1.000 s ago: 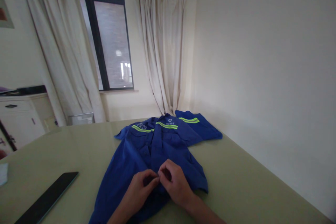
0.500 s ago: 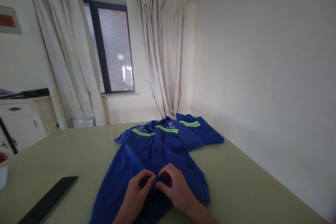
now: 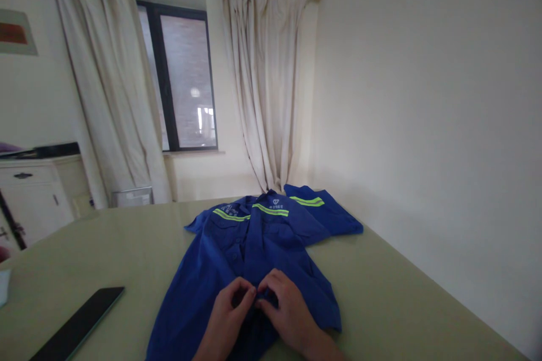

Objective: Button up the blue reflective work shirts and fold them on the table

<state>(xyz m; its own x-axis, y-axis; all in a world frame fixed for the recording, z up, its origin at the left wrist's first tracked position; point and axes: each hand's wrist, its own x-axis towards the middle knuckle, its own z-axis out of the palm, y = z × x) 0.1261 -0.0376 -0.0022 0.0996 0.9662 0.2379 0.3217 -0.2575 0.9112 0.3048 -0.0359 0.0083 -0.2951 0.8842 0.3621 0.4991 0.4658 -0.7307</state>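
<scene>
Blue shirt (image 3: 273, 251) lies at six o'clock on the worktop (image 3: 122, 248), its front pinched by the left hand (image 3: 223, 316) and right hand (image 3: 293, 316), fingertips ideally close together, cloth slack.

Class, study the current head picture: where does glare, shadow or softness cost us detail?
Head view: bright reflections on the window pane; dark, shadowy fabric on the blue shirt between left hand and right hand; chest lettering too soft to read.
</scene>
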